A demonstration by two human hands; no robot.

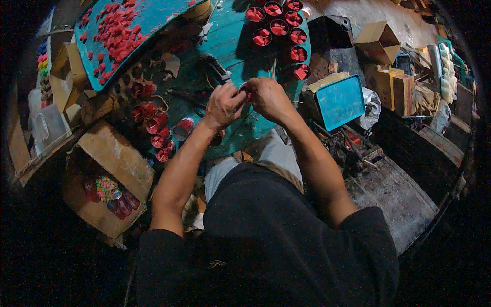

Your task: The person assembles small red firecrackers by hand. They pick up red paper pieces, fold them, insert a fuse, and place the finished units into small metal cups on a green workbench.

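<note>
Both my hands meet over the green table (232, 137), fingers bent and pinched together. My left hand (223, 106) and my right hand (268, 101) close on something small; a bit of red shows between them, but the fingers hide what it is. Thin pale strands stick out beyond my right hand. Just past my left hand lies a dark tool with a grey end (219, 69). Round cups filled with red chunks (279, 27) stand in a group at the far right of the table. A tipped can with red in it (183, 128) is beside my left forearm.
A blue tray of red chunks (88, 38) is at the far left, with several red-filled cups (156, 123) nearer me. An open cardboard box (115, 153) sits lower left. To the right are a blue rectangular tray (340, 102) and cardboard boxes (377, 42).
</note>
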